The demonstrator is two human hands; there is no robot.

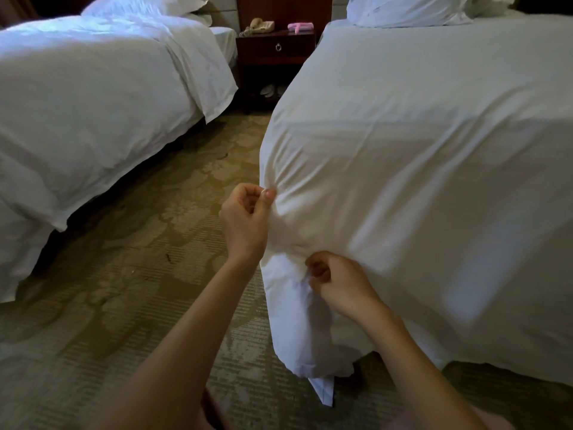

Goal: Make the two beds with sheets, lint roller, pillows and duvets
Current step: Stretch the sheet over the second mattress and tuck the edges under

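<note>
Well past halfway, by the look of it. Left bed (224, 40) already under a duvet (102, 82) with a pillow (139, 4) up at the head, hanging a bit loose down the side, so maybe worth a tidy later. Busy now at the near corner of the right bed (465, 88), with pillows (403, 9) piled at the far end. Pinching a bunch of the white cover (387, 181) between thumb and fingers of the left hand (246, 212), right at the corner edge. Clutching another fold just below with the right hand (339, 285), fingers curled into the cloth. Spread mostly flat across the top, wrinkly near the corner, with a tail dangling down to the carpet (124, 274). Probably left to do: squaring this corner, smoothing out, maybe the far side too. Honestly can't tell whether sheet or duvet here. Pink thing (300, 27) on the nightstand (276, 48) beside the phone (262, 25), possibly the lint roller, too small to call. No view of the right bed's far edge, cut off by the frame. Lower right of the cover blurred as well.
</note>
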